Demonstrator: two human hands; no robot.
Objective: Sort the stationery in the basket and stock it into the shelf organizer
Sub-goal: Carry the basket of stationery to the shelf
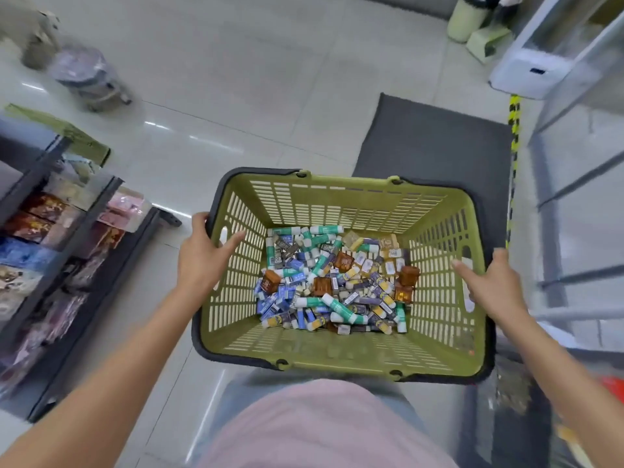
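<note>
This is looking like a small shop. A green plastic shopping basket (341, 194) with dark handles is sitting over a pale tiled floor (236, 79), heaped with packaged stationery (332, 278). To the left a dark tiered display shelf (67, 231) is showing rows of wrapped goods. To the right a glass showcase (574, 163) is standing beside a grey entrance mat (439, 143).

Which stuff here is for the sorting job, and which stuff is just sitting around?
For the job:
green basket
mixed stationery inside it
left hand and right hand, gripping the basket's sides

Just sitting around:
grey mat
wrapped stool
shelf of packets
pale green bin
</note>
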